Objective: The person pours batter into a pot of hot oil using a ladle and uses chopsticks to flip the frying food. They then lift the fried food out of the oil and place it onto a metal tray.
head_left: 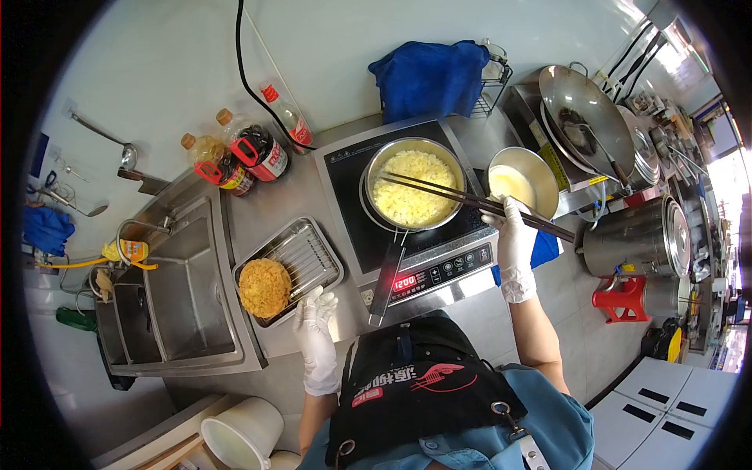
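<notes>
My right hand (513, 243), in a white glove, is closed around long dark chopsticks (446, 191). Their tips reach into a pan (376, 168) of frying yellow food (413, 188), on an induction cooker (342, 196) with a red lit display. To the right of the pan sits a metal pot (544, 174) holding pale yellow liquid. My left hand (316, 337), gloved too, has its fingers apart and holds nothing. It is near the front edge of a metal tray (317, 258), where a round golden fried cake (265, 288) lies on a wire rack.
The pan's dark handle (385, 286) points toward me. A double sink (192, 290) stands at the left, with sauce bottles (258, 149) behind the tray. At the right are a wok (587, 102), a large steel pot (634, 239) and a red stool (620, 301).
</notes>
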{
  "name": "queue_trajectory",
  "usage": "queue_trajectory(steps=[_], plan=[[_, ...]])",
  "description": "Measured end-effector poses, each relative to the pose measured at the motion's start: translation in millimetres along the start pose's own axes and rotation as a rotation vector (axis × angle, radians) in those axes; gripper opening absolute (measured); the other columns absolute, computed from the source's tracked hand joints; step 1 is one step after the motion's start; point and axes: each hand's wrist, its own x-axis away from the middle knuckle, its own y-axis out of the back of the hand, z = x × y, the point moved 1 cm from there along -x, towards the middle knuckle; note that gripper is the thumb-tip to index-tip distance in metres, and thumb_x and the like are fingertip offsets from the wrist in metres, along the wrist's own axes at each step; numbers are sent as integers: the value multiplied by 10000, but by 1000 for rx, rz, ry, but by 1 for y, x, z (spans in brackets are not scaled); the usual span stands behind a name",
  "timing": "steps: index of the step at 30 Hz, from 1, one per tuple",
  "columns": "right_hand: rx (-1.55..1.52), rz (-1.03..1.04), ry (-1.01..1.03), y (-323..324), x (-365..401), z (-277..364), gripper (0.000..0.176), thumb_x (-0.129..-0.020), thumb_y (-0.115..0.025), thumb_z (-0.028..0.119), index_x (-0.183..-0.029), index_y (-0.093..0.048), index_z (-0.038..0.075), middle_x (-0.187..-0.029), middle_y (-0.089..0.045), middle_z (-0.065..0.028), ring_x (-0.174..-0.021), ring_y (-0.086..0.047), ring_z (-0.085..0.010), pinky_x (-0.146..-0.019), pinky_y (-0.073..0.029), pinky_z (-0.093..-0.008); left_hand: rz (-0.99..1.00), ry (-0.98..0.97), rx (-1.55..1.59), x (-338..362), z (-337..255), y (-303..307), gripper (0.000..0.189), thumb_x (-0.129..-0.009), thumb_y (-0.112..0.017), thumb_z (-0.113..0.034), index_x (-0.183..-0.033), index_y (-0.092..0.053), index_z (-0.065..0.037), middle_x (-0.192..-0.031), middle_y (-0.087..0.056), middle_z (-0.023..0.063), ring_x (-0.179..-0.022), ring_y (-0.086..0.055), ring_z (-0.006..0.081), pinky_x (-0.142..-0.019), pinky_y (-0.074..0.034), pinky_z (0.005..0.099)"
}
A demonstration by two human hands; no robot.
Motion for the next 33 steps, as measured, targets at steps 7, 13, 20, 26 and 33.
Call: queue_trajectory(steps=[7, 13, 20, 26, 33], plan=[[-66, -7, -1, 8, -3, 6, 243, -902, -534, 166, -1043, -555, -31, -952, -622, -132, -761, -631, -179, -590, -546, -279, 1, 1, -2, -1, 0, 2, 324, -949, -429, -206, -1132, -520, 47, -949, -610, 143, -881, -600, 214, -841, -463, 320], [-64, 31, -45, 20, -2, 13, 238, -898, -541, 170, -1034, -560, -25, -926, -621, -115, -756, -629, -177, -578, -540, -275, -20, 2, 9, -2, -1, 0, 335, -945, -442, -216, -1126, -518, 56, -935, -605, 143, -885, -594, 218, -839, -463, 323], [-32, 84, -79, 27, -1, 21, 231, -898, -528, 167, -992, -581, -38, -921, -631, -136, -774, -627, -180, -604, -535, -277, -29, 17, 6, -1, -2, -9, 327, -934, -451, -201, -1120, -519, 60, -930, -604, 143, -889, -588, 217, -854, -461, 323], [44, 131, -97, 29, -5, 19, 229, -898, -520, 161, -934, -605, -49, -928, -633, -149, -774, -628, -188, -613, -534, -280, -35, 15, -7, -1, 0, -17, 315, -930, -454, -185, -1114, -522, 61, -944, -606, 141, -885, -592, 214, -856, -466, 325], [-93, 103, -115, 43, -14, 19, 292, -907, -522, 198, -1032, -564, -63, -966, -625, -169, -805, -631, -206, -658, -545, -308, -24, -22, 3, -9, 11, -10, 308, -933, -455, -176, -1115, -521, 62, -972, -614, 138, -881, -598, 211, -849, -473, 324]])
